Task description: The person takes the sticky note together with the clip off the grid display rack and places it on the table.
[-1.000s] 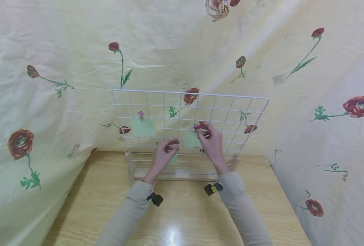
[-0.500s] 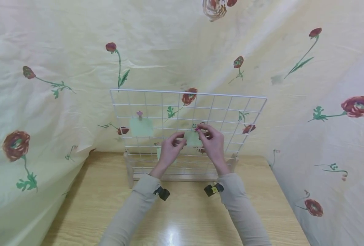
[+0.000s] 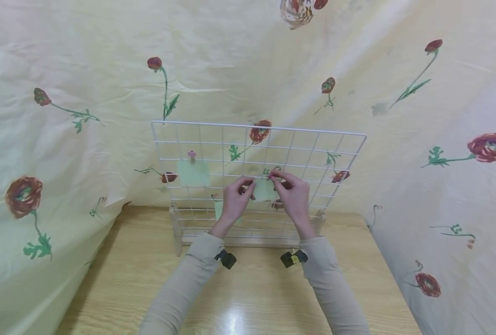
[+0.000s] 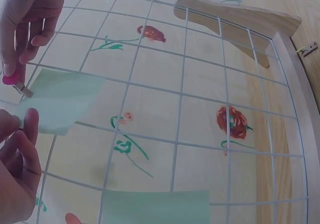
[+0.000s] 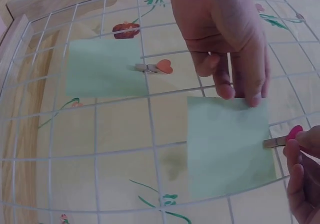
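Observation:
My left hand [image 3: 237, 199] pinches the left edge of a pale green paper square [image 3: 264, 190], which lies against a white wire grid [image 3: 315, 150]. In the right wrist view, fingertips of the left hand [image 5: 225, 38] meet the edge of this paper [image 5: 227, 149]. My right hand [image 3: 295, 197] holds a small wooden clothespin [image 5: 275, 142] by its end with a pink heart. The tip of the clothespin overlaps the paper's upper edge; whether it clamps the wire too, I cannot tell.
A second green paper [image 3: 193, 173] hangs at the grid's upper left from a heart clothespin [image 3: 191, 156]. Lower down, a third paper [image 5: 105, 68] has its own heart clothespin [image 5: 154, 67]. Wooden feet [image 3: 175, 230] carry the grid on a wooden table [image 3: 248, 288]. Flowered cloth [image 3: 105, 42] stands behind.
My left hand has moved right and up to the paper's left edge. The right hand has lowered the pink clothespin slightly onto the paper's upper edge.

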A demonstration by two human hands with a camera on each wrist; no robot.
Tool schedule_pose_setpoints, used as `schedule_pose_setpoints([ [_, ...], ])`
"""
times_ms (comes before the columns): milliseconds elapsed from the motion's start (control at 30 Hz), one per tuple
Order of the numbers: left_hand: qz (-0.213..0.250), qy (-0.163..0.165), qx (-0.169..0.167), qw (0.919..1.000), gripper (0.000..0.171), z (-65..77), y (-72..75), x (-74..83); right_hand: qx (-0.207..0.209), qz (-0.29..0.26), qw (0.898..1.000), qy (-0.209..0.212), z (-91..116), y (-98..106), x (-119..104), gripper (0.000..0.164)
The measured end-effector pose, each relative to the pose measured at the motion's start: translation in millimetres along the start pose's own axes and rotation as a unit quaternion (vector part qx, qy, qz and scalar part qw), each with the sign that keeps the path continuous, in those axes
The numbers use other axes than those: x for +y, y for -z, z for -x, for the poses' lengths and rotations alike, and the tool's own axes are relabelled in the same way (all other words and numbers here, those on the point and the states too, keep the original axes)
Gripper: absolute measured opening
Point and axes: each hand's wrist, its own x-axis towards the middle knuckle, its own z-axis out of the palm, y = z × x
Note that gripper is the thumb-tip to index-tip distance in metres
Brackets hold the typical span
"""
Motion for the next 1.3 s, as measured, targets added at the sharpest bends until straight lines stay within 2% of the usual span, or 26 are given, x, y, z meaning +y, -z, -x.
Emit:
schedule_pose_setpoints([
  [267,-0.013,-0.014,-0.002,0.9998,0.011,-0.3,0.0,0.0,-0.029,0.094,0.995,0.034,-2.3,8.9,-6.4,0.011],
  [433,-0.021,-0.016,0.004,0.9996,0.011,-0.1,0.3,0.9,-0.039,0.116,0.992,0.03,-3.1,12.6,-8.5,0.012],
  [700,-0.004,-0.012,0.014,0.9998,0.012,0.8,-1.2,-0.5,-0.043,0.082,0.995,0.019,-0.8,12.8,-4.0,0.014],
  [933,0.021,-0.025,0.015,0.9993,0.016,7.1,4.1,37.2,-0.055,0.051,0.997,0.009,1.2,6.5,-2.8,0.018],
  [1033,0.022,-0.027,0.016,0.9993,0.016,7.2,4.2,38.0,-0.052,0.04,0.998,0.005,2.5,1.9,-2.5,0.019],
  [1133,0.02,-0.021,0.015,0.9995,0.016,7.2,3.5,37.4,-0.03,0.025,0.999,0.011,3.0,-2.1,1.2,0.018],
  [1300,0.021,-0.009,0.009,0.9997,0.016,7.2,3.4,37.5,-0.005,0.002,0.999,0.037,2.7,-4.9,6.1,0.019],
])
